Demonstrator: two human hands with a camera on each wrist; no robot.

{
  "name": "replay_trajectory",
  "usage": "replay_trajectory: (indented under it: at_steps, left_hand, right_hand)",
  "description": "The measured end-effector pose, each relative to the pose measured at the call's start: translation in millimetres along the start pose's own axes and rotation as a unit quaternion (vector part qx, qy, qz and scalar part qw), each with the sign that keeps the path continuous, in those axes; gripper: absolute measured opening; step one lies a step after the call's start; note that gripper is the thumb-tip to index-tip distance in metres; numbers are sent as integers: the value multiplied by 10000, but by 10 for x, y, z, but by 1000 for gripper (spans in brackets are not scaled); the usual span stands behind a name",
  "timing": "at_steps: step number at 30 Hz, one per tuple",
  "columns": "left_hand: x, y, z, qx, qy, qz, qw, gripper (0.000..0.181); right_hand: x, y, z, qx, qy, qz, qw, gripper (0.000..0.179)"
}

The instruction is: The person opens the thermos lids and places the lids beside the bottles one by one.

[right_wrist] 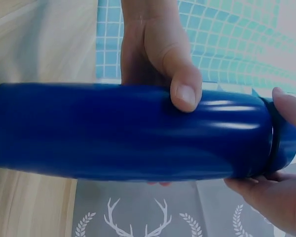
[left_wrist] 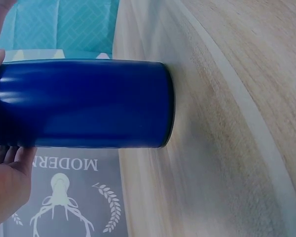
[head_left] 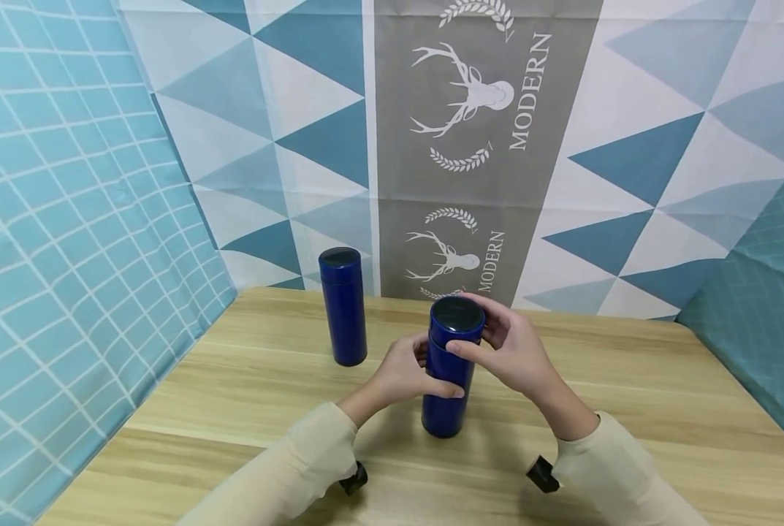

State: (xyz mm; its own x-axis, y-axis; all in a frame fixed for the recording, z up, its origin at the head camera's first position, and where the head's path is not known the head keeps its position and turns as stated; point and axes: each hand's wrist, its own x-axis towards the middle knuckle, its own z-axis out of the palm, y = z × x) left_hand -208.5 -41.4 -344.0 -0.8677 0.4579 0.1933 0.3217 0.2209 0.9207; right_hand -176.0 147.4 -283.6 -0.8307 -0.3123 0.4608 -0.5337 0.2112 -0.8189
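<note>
A dark blue thermos flask [head_left: 446, 398] with a glossy black-topped lid [head_left: 457, 314] stands upright on the wooden table. Around the middle of its body curls my left hand [head_left: 408, 372], the thumb across the front. My right hand [head_left: 513, 351] grips the lid from the right, thumb in front and fingers behind. A dark seam shows between lid and body in the right wrist view, where the left thumb presses the flask [right_wrist: 113, 131]. In the left wrist view the flask's base [left_wrist: 167, 103] meets the table.
A second blue thermos flask [head_left: 347, 314] stands upright, lid on, further back to the left. The wooden table [head_left: 628, 394] ends at a patterned cloth backdrop [head_left: 326, 109]. Blue tile-patterned cloth [head_left: 69, 219] hangs along the left side.
</note>
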Motion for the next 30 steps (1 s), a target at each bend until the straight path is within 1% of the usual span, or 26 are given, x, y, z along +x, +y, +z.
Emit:
replay_trajectory:
  at_steps: [8,12,17,24,27,30]
  left_hand:
    - [-18,1,-31,-20,-22,48,10000,63]
    - [-1,-10,-29,-25,-69,56,10000,63]
    - [12,-11,-23,28,-73,30,10000,63]
    - [26,32,-40,94,-77,-13,9999,64]
    - [27,23,-38,48,-71,-34,10000,63]
    - [27,0,-23,-8,-119,-25,9999,63]
  right_hand:
    - [63,63,-45,165,-435,-232,9986,63]
    - [87,98,-88,209,-616,-253,9976,62]
    - [100,122,-130,166,-733,-214,9969,62]
    - [141,126,-172,215,-863,-338,9955,62]
    - [161,138,-196,307,-1061,-438,9929,62]
    - [189,177,-237,398,-1364,-619,9879,61]
